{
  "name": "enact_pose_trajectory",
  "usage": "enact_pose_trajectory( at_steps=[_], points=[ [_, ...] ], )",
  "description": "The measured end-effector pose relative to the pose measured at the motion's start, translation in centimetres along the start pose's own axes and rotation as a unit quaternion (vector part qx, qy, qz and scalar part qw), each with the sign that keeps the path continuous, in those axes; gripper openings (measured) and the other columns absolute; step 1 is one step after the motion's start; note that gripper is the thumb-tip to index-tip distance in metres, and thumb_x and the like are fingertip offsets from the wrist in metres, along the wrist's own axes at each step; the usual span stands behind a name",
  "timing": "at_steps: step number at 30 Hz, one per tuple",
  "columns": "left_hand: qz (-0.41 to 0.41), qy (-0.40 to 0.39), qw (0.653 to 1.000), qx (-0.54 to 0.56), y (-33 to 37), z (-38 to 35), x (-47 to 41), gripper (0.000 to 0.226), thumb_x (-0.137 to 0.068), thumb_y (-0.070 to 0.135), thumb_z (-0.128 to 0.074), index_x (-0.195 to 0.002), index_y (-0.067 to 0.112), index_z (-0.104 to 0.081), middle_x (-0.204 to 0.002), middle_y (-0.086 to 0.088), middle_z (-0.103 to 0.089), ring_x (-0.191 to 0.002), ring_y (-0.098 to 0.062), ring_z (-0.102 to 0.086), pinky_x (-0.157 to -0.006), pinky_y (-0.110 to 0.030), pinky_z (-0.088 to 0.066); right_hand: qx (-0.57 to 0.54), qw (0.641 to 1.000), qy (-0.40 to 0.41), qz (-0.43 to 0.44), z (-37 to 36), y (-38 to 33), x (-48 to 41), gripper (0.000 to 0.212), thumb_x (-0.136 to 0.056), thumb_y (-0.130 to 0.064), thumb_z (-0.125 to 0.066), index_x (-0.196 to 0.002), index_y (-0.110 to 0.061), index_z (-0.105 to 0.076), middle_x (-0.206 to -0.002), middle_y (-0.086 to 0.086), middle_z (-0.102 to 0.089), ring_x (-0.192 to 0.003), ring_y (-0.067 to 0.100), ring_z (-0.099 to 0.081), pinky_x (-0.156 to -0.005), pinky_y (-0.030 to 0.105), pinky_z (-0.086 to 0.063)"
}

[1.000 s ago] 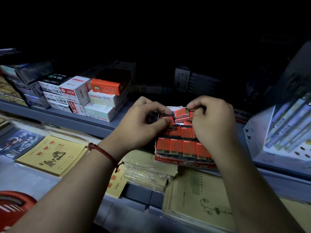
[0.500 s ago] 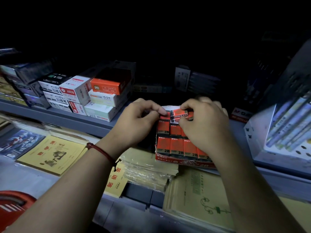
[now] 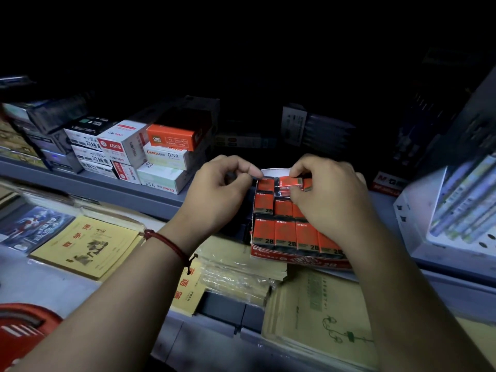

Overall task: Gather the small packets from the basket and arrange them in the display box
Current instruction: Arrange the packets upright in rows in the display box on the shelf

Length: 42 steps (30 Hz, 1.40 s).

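Now moved back to rear row: packet [image 3: 292, 183] pinched by right hand [image 3: 327, 202], crosswise over last gap in box [image 3: 295, 260]; left hand [image 3: 222, 189] curled at back corner, hold unclear; seemingly only seating left

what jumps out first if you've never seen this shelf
The bright orange 2B packets in rows in the display box at centre stand out in the dark. The right hand pinches one packet over the back row, the left hand close beside. A red basket shows bottom left.
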<state>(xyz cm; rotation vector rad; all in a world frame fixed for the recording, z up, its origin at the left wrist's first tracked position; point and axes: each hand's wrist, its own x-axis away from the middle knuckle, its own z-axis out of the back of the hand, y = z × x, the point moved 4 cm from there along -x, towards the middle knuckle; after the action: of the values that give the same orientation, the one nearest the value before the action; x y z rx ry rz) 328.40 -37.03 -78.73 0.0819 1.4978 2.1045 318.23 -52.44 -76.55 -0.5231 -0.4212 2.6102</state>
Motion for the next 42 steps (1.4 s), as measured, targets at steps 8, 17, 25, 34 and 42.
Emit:
enact_pose_trajectory(
  at_steps=[8,17,25,34,42],
  points=[
    [-0.013,-0.020,1.000,-0.015,0.3,-0.8,0.2,0.028,-0.094,0.008,-0.060,-0.085,0.031,-0.075,-0.102,-0.002,-0.064,-0.091,-0.022,-0.065,-0.086,-0.040,-0.057,0.010,0.999,-0.047,-0.005,-0.3,0.2,-0.7,0.032,-0.096,-0.037,-0.065,-0.127,-0.040,-0.058,-0.115,-0.012,-0.069,-0.117,0.018,-0.058,-0.089,0.036,-0.025],
    [-0.021,-0.006,1.000,-0.014,0.0,-0.6,0.1,0.025,-0.094,0.007,-0.061,-0.088,0.026,-0.076,-0.101,-0.002,-0.065,-0.091,-0.021,-0.065,-0.085,-0.038,-0.055,-0.042,0.999,0.021,0.025,0.5,-0.2,0.2,0.026,-0.092,-0.039,-0.064,-0.119,-0.037,-0.063,-0.111,-0.014,-0.069,-0.112,0.015,-0.058,-0.099,0.037,-0.031],
    [-0.035,-0.006,0.999,-0.001,0.0,-0.5,0.0,0.024,-0.095,0.006,-0.061,-0.089,0.025,-0.075,-0.101,-0.007,-0.066,-0.091,-0.028,-0.065,-0.085,-0.038,-0.054,-0.243,0.967,-0.067,0.020,1.4,-0.3,1.1,0.029,-0.063,-0.049,-0.062,-0.090,-0.038,-0.068,-0.085,-0.014,-0.069,-0.083,0.012,-0.066,-0.082,0.052,-0.057],
    [-0.040,-0.044,0.998,0.016,-0.1,-0.7,0.2,0.020,-0.098,0.008,-0.059,-0.096,0.020,-0.074,-0.099,-0.002,-0.072,-0.091,-0.030,-0.067,-0.088,-0.051,-0.056,-0.224,0.965,-0.131,0.035,0.5,0.1,0.5,0.033,-0.068,-0.052,-0.055,-0.097,-0.045,-0.070,-0.088,-0.011,-0.064,-0.084,0.008,-0.065,-0.087,0.048,-0.054],
    [-0.036,-0.060,0.993,0.090,0.8,-0.9,0.2,0.017,-0.097,0.011,-0.064,-0.112,0.013,-0.072,-0.101,-0.014,-0.075,-0.095,-0.032,-0.071,-0.083,-0.042,-0.062,-0.353,0.934,-0.055,0.010,0.4,1.0,0.1,0.030,-0.083,-0.025,-0.083,-0.107,-0.024,-0.065,-0.070,-0.009,-0.064,-0.048,-0.004,-0.054,-0.050,0.009,-0.037]
  ],
)
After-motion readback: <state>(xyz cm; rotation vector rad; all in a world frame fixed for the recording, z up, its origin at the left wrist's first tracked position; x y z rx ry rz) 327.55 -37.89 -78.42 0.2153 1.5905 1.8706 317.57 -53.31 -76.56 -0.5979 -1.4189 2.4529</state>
